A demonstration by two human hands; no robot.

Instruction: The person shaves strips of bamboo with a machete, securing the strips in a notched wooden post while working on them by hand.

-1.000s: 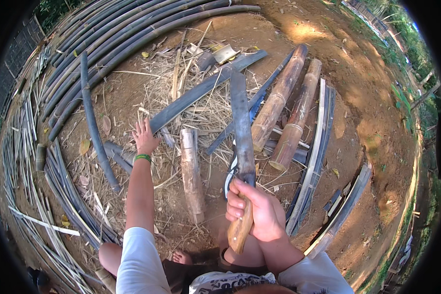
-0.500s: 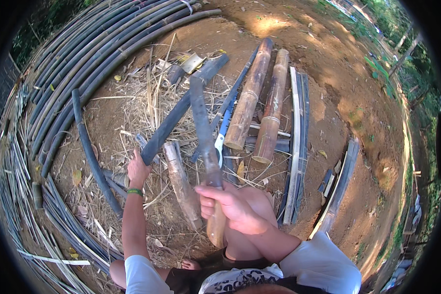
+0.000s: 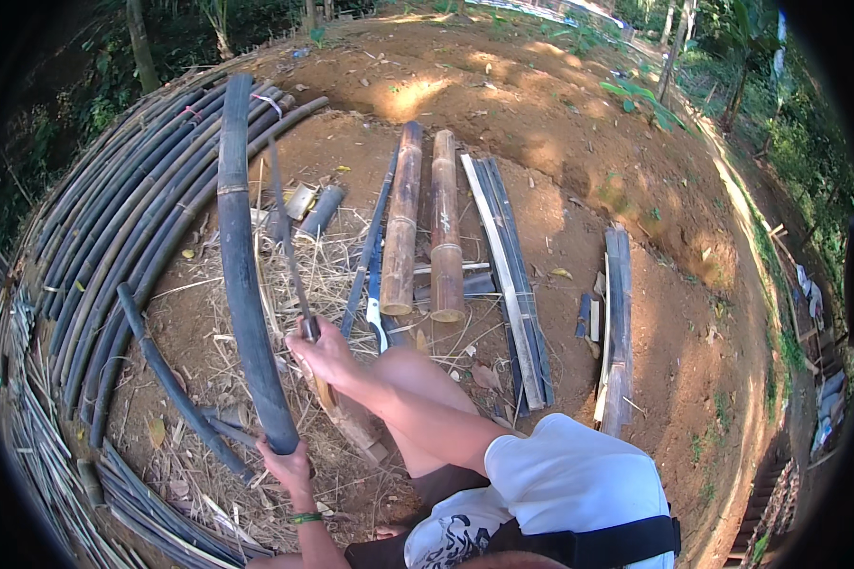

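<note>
My left hand [image 3: 289, 467] grips the near end of a dark bamboo pole [image 3: 242, 256], which stands steeply tilted up in front of me. My right hand [image 3: 324, 355] is closed round the wooden handle of a machete [image 3: 291, 251]. The machete's blade points up and away, just to the right of the pole and seemingly apart from it. Below my right hand lies a short light-brown log [image 3: 356, 429], partly hidden by the hand and forearm. Straw-like shavings [image 3: 337, 270] cover the ground around it.
Long bamboo poles [image 3: 152, 218] are piled at the left, with thin split strips [image 3: 43, 446] nearer. Two thick brown bamboo sections [image 3: 404, 218], a white-handled saw [image 3: 376, 294] and split pieces [image 3: 508, 275] lie ahead and to the right. More split bamboo [image 3: 619, 332] rests farther right.
The bamboo pole has been raised from a low slant to a steep one, its far end swinging left. My right hand has moved left with the machete. The view has tipped up.
</note>
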